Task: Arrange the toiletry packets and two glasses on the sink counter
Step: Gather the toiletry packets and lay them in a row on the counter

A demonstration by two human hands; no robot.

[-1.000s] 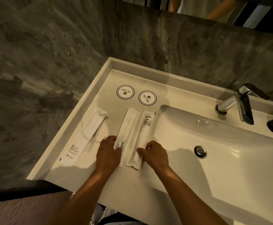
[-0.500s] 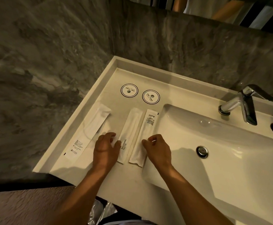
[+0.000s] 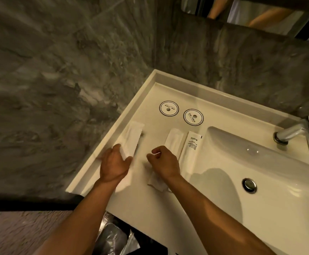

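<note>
Three white toiletry packets lie on the sink counter [image 3: 150, 208]. My left hand [image 3: 113, 163] closes thumb and fingers around the lower part of the left packet [image 3: 132, 138], by the counter's raised left rim. My right hand [image 3: 164, 162] hovers with fingers curled over the middle packet [image 3: 175, 141], whose crumpled near end shows under my wrist; nothing shows in its fingers. The right packet [image 3: 191, 150], with printed text, lies along the basin's edge. Two round printed coasters [image 3: 169, 108] [image 3: 193, 116] sit behind the packets. No glasses are in view.
The white basin [image 3: 279, 181] with its drain [image 3: 249, 184] fills the right side, and a chrome faucet [image 3: 297, 135] stands behind it. Grey marble walls close the left and back. A mirror edge runs along the top. A plastic bag [image 3: 113, 238] lies below the counter.
Both hands have shifted left. My left hand left the middle packet and took the left packet. My right hand moved off the right packet to above the middle one. The view swung left.
</note>
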